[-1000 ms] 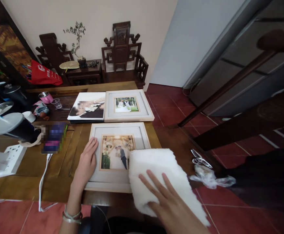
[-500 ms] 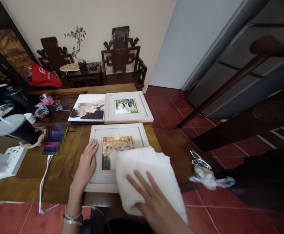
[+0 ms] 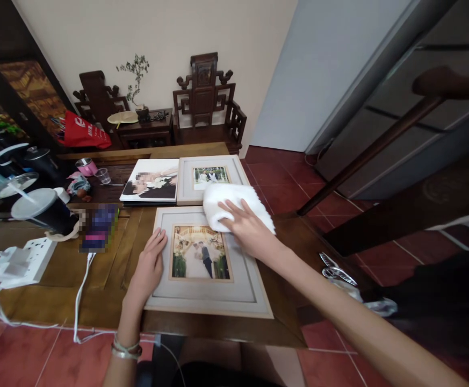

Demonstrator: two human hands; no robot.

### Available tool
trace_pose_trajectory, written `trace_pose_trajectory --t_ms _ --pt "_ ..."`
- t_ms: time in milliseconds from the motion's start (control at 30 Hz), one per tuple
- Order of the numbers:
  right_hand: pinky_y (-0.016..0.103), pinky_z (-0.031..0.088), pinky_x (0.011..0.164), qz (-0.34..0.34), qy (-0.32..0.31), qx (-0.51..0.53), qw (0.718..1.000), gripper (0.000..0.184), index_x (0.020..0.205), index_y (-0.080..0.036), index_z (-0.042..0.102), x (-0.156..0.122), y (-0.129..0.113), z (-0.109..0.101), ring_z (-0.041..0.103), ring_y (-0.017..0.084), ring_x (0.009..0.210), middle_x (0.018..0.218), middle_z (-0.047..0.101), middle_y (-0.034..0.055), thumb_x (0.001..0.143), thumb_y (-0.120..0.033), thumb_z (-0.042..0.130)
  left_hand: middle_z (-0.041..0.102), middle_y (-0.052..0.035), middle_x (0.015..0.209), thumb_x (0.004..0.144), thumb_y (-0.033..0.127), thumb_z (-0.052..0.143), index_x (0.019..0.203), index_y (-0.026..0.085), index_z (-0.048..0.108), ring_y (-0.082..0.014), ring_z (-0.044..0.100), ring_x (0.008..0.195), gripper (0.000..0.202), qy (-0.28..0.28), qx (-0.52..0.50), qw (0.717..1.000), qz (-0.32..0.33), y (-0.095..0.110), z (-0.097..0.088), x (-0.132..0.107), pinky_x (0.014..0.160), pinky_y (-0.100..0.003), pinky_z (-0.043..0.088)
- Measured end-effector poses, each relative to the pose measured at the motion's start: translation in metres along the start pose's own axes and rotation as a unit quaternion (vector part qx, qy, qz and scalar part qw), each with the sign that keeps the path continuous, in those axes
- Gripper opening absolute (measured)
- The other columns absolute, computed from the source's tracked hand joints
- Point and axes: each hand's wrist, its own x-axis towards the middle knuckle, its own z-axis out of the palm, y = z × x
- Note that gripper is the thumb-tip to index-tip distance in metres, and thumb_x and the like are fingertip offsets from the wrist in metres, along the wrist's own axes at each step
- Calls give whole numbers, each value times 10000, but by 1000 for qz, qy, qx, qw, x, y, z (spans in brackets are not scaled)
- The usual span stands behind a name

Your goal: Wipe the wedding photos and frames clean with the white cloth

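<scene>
Over at 9 o'clock from the near picture frame (image 3: 202, 258) there's a white power strip (image 3: 38, 258) on the wooden counter (image 3: 97, 295), with a dark cup (image 3: 52, 215) behind it at about half nine, straw sticking out of the lid. Next in is a phone (image 3: 99, 228), same sort of direction but closer, white cable (image 3: 81, 293) plugged in. Left hand (image 3: 149, 266) sits right on the frame's 9 o'clock edge, fingers resting close together, not clamped on anything. A white photo panel (image 3: 153, 180) lies at 11, side by side with a second frame (image 3: 210, 174) at 12. The fluffy white cloth (image 3: 234, 192) is at 1 o'clock, over the near frame's far right corner and overlapping the second frame from this view. Right hand (image 3: 244, 220) is on top of it, fingers spread apart; can't tell if the thumb's pinching that grip shut. Scissors (image 3: 345, 277) are out at 3, clear plastic bag (image 3: 381, 306) just past them.
</scene>
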Motion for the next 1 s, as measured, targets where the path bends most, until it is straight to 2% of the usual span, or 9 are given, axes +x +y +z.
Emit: trace_pose_trajectory --t_ms 100,233,400,467,533,667,800,900,1000 --pt "586 305 1087 -13 -17 -17 1000 441 1051 -117 677 12 -10 8 439 350 1296 1336 542 206 693 87 519 498 -138 1412 903 86 349 1319 128 540 -228 340 1394 459 -2 4 1000 -3 0 0 0 1144 -486 302" --pt "561 307 1096 -38 -43 -7 998 255 972 -118 711 -21 -39 9 465 367 1269 1321 545 227 771 -25 584 505 -121 1410 902 78 350 1322 151 539 -220 349 1390 467 11 1 1000 4 -1 2 0 1147 -483 300" --pt "567 386 1043 -85 -99 90 987 179 913 -142 728 -78 -79 -21 517 402 1210 1288 571 241 753 -184 657 512 -122 1404 893 70 347 1328 147 533 -214 355 1387 479 14 5 1000 8 -3 4 0 1149 -471 299" --pt "521 378 1067 -88 -107 140 980 207 941 -167 720 -89 -92 -34 490 365 1250 1325 554 210 756 -159 627 510 -130 1404 889 63 340 1330 139 530 -216 355 1387 486 11 16 1000 9 -3 4 0 1144 -475 309" --pt "481 364 1087 -74 -116 175 975 280 975 -184 713 -90 -100 -37 456 330 1287 1366 527 177 739 -96 593 501 -139 1409 888 60 335 1329 128 529 -219 349 1390 487 8 25 1000 9 -3 4 0 1141 -480 313" --pt "542 316 1097 -23 -117 173 978 401 1050 -156 695 -66 -92 -16 377 357 1335 1417 464 191 687 -38 574 484 -156 1419 885 63 345 1320 101 535 -230 333 1397 477 -3 27 1000 16 -4 3 0 1148 -482 298" --pt "570 269 1108 4 -73 80 994 458 1116 -139 666 -20 -53 8 314 365 1366 1440 430 198 707 18 532 491 -149 1415 875 59 366 1323 117 537 -238 328 1399 483 -1 16 1000 15 -3 3 0 1147 -487 295" --pt "577 222 1124 10 -53 23 998 467 1146 -90 645 9 -31 13 226 402 1388 1478 368 206 717 45 520 490 -146 1417 873 49 363 1331 127 529 -234 328 1399 493 -5 13 1000 14 -2 2 1 1144 -493 298" --pt "599 220 1115 8 -87 10 996 460 1144 -87 649 15 -31 10 230 425 1379 1482 361 205 732 61 506 489 -142 1418 883 48 347 1334 129 524 -226 330 1399 491 -2 15 1000 10 -1 2 1 1143 -498 298"
